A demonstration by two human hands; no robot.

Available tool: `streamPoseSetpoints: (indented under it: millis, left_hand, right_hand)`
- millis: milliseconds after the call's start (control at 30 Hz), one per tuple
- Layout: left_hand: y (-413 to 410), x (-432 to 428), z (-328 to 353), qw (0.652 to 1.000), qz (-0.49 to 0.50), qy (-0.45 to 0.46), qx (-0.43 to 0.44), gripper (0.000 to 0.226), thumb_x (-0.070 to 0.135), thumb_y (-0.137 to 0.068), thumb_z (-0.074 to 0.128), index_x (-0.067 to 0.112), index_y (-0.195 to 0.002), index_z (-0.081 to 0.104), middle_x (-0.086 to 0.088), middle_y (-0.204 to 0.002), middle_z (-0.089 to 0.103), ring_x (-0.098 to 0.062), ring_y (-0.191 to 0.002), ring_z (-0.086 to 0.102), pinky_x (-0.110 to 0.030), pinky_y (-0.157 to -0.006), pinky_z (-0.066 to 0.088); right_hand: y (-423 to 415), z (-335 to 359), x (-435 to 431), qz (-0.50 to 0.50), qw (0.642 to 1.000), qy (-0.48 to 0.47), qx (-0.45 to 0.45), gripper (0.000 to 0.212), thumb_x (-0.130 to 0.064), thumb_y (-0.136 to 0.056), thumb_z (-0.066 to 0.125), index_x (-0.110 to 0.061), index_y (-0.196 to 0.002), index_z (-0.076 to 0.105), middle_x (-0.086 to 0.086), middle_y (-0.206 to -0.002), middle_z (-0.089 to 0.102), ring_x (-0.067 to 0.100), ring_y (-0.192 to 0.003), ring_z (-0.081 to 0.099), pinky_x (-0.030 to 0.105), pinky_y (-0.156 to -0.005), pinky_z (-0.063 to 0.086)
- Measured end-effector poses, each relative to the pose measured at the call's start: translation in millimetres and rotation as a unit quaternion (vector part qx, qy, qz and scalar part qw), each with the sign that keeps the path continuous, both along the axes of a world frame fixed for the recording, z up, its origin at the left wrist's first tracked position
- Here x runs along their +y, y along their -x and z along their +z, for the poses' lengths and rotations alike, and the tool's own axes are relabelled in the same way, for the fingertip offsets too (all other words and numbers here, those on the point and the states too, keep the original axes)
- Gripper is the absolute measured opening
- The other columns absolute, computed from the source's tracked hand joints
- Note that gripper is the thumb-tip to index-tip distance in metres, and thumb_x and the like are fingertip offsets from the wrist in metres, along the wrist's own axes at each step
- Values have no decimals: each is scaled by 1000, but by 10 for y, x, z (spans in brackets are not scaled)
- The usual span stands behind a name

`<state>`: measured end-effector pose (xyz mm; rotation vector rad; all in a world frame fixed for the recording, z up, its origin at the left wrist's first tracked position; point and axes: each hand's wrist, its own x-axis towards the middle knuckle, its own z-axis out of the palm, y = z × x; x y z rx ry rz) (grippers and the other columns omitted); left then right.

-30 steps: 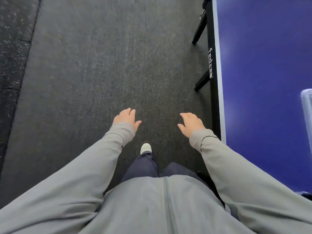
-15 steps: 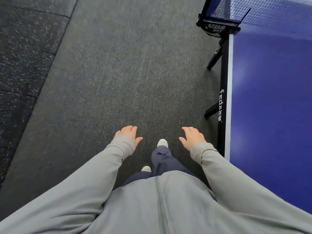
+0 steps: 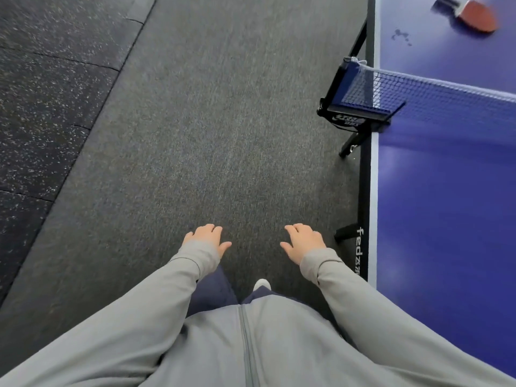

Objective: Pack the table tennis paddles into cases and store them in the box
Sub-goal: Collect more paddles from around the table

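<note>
Hands: our left hand (image 3: 206, 240) and right hand (image 3: 303, 243) are held out low in front of us over the floor (image 3: 209, 135), fingers loosely spread, and neither holds anything.
Paddle: one red-faced paddle (image 3: 476, 18) lies flat on the blue surface (image 3: 446, 205), on the far side of the net (image 3: 446, 93) and well apart from both hands. It is blurred, so we cannot make out the handle clearly.
Cases and box: neither is in view.
Our position: we stand on the grey floor beside the long edge of the surface. Our right hand is near that edge but not touching it, and the net post (image 3: 347, 115) is ahead on our right.
Done so far: nothing that we can see; the one visible paddle is bare and uncased.
Left to do: by our judgement, nearly everything. We have to reach the paddle, pick it up, fit it into a case and put the case in the box.
Unknown: we cannot tell whether other paddles are already packed.
Next move: probably getting past the net post, until the paddle is within reach of our right hand.
</note>
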<state>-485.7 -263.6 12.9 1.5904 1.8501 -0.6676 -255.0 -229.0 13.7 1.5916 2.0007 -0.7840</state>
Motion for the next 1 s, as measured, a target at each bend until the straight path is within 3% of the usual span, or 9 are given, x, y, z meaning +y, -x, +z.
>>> streamPoseSetpoints:
  millis: [133, 367, 533, 1000]
  left_hand:
    - [418, 445, -96, 1000, 23, 6, -4, 49, 52, -94, 37, 21, -131, 43, 0, -137, 45, -22, -126, 43, -38, -98, 37]
    - [1517, 1555, -155, 999, 44, 10, -10, 55, 51, -96, 33, 19, -141, 32, 0, -146, 35, -22, -133, 35, -39, -104, 35]
    - [2106, 2412, -117, 999, 33, 12, 9, 57, 51, -96, 32, 18, -143, 30, -3, -147, 35, -24, -133, 36, -41, -105, 36]
    - [1889, 4977, -189, 997, -71, 13, 10, 56, 51, -97, 30, 19, -144, 29, -2, -147, 35, -23, -132, 37, -39, -102, 38]
  right_hand:
    - [287, -98, 427, -8, 999, 30, -19, 52, -41, -96, 41, -20, -142, 31, 5, -145, 37, 26, -134, 35, 43, -110, 31]
    - [1082, -137, 1436, -60, 996, 53, -50, 53, -45, -96, 39, -21, -142, 31, 4, -146, 37, 26, -133, 35, 42, -106, 33]
    - [1547, 9, 2236, -94, 995, 22, -25, 52, -44, -96, 40, -21, -142, 32, 4, -145, 37, 26, -133, 36, 42, -105, 33]
    - [1497, -268, 4353, -214, 975, 59, -10, 51, -43, -96, 40, -22, -142, 31, 5, -143, 38, 25, -133, 35, 42, -105, 32]
